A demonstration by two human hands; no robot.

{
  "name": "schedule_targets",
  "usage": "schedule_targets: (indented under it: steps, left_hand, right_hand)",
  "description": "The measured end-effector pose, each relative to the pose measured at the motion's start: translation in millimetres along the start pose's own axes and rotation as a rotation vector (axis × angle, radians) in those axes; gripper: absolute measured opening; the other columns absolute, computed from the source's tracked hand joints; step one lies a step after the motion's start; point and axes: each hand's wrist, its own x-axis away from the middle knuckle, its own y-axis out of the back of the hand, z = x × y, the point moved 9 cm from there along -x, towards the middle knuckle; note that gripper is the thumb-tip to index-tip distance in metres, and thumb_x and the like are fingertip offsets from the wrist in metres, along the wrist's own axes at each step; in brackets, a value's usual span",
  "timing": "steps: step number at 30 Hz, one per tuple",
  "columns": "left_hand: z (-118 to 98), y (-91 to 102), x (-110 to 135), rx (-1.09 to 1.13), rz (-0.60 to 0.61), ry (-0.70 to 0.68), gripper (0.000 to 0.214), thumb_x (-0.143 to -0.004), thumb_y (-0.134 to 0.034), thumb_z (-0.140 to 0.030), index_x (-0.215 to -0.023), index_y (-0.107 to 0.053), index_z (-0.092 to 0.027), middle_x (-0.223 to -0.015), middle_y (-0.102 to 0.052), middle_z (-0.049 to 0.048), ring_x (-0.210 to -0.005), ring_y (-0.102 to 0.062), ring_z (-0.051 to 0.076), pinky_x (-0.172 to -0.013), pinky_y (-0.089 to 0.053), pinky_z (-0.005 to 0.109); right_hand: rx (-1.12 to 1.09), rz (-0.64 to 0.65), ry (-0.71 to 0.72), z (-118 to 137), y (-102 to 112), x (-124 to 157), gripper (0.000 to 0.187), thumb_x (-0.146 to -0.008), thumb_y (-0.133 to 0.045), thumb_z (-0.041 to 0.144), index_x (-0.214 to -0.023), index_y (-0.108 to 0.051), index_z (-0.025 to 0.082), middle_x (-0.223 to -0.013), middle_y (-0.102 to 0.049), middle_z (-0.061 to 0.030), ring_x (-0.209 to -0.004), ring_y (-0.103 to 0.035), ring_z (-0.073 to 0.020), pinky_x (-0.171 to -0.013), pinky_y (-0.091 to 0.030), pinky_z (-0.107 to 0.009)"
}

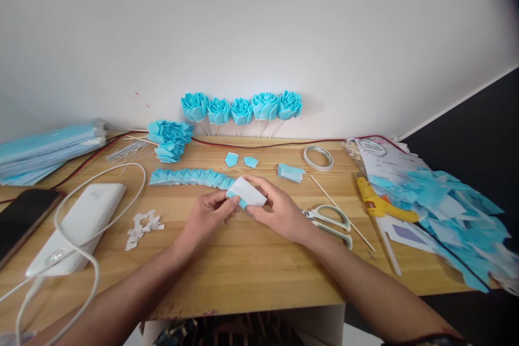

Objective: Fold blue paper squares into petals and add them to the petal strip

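Between my two hands is a small blue-and-white piece of sheet material (250,192), its white face turned up and a blue strip along its lower left edge. My left hand (214,208) pinches it at the left corner, thumb on top. On the other side my right hand (279,206) grips the right edge with thumb and fingers. Just behind my left hand runs a row of overlapping folded blue petals (190,177). Two loose blue petals (231,159) lie farther back, and a small blue stack (291,172) sits behind my right hand.
Blue flowers on sticks (242,112) lean on the wall, with more flowers (170,138) lying left. Scissors (330,219), a wooden stick (344,213), a tape roll (318,147) and a yellow glue gun (379,203) lie right. Left are a white power bank (81,221), phone (24,219) and paper scraps (144,227).
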Motion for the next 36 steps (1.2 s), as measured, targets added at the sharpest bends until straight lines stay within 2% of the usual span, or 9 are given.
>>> schedule_targets:
  steps: [6, 11, 15, 18, 24, 30, 36]
  left_hand:
    - [0, 5.9, 1, 0.069, -0.009, -0.017, 0.032, -0.082, -0.060, -0.040, -0.062, -0.061, -0.014, -0.058, -0.056, -0.0015, -0.053, -0.047, 0.009, -0.054, -0.039, 0.021]
    - [0, 6.3, 1, 0.092, -0.001, -0.029, 0.034, -0.084, -0.060, -0.038, -0.060, -0.060, -0.014, -0.060, -0.056, -0.0010, -0.057, -0.048, 0.010, -0.058, -0.039, 0.021]
    - [8, 1.4, -1, 0.117, 0.040, 0.020, 0.032, -0.081, -0.061, -0.044, -0.068, -0.063, -0.015, -0.062, -0.059, -0.0006, -0.055, -0.050, 0.011, -0.056, -0.040, 0.022]
    - [12, -4.3, -2, 0.071, 0.089, 0.052, 0.031, -0.078, -0.064, -0.044, -0.066, -0.063, -0.015, -0.058, -0.057, -0.0013, -0.055, -0.050, 0.011, -0.057, -0.040, 0.022]
    - [11, -1.0, 0, 0.030, 0.034, 0.091, 0.035, -0.075, -0.063, -0.045, -0.058, -0.060, -0.015, -0.053, -0.055, -0.0020, -0.052, -0.047, 0.011, -0.056, -0.038, 0.023]
    - [9, -3.2, 0, -0.004, 0.046, 0.106, 0.035, -0.073, -0.064, -0.045, -0.056, -0.056, -0.016, -0.050, -0.053, -0.0032, -0.049, -0.045, 0.010, -0.054, -0.037, 0.023]
    - [8, -1.6, -1, 0.010, 0.036, 0.114, 0.035, -0.071, -0.066, -0.047, -0.057, -0.057, -0.016, -0.051, -0.054, -0.0032, -0.046, -0.046, 0.009, -0.051, -0.038, 0.022]
  right_hand:
    - [0.034, 0.009, 0.003, -4, 0, 0, 0.058, -0.081, -0.058, 0.017, -0.136, -0.042, 0.023, -0.125, -0.059, -0.0069, -0.100, -0.059, -0.0181, -0.083, -0.049, -0.031]
    - [0.026, 0.026, 0.000, -7, 0, -1, 0.057, -0.083, -0.058, 0.020, -0.137, -0.042, 0.025, -0.131, -0.055, -0.0066, -0.103, -0.059, -0.0187, -0.081, -0.049, -0.030]
    - [0.021, -0.004, 0.018, -2, 2, 0, 0.057, -0.083, -0.058, 0.018, -0.137, -0.042, 0.025, -0.120, -0.061, -0.0053, -0.096, -0.060, -0.0171, -0.081, -0.048, -0.029]
    - [0.032, -0.031, 0.014, -1, 3, 1, 0.057, -0.082, -0.058, 0.017, -0.136, -0.043, 0.027, -0.105, -0.064, -0.0032, -0.084, -0.059, -0.0151, -0.076, -0.048, -0.028]
    - [-0.026, -0.020, 0.021, -3, 5, 0, 0.056, -0.085, -0.060, 0.026, -0.137, -0.041, 0.027, -0.081, -0.056, 0.0017, -0.068, -0.053, -0.0118, -0.064, -0.045, -0.025]
    - [-0.056, -0.053, 0.011, -8, 12, -3, 0.046, -0.086, -0.056, 0.023, -0.131, -0.047, 0.024, -0.076, -0.053, 0.0029, -0.067, -0.050, -0.0112, -0.063, -0.042, -0.025]
    - [-0.074, -0.055, 0.007, -10, 11, -3, 0.047, -0.087, -0.055, 0.025, -0.133, -0.045, 0.024, -0.080, -0.056, 0.0016, -0.070, -0.053, -0.0121, -0.064, -0.042, -0.026]
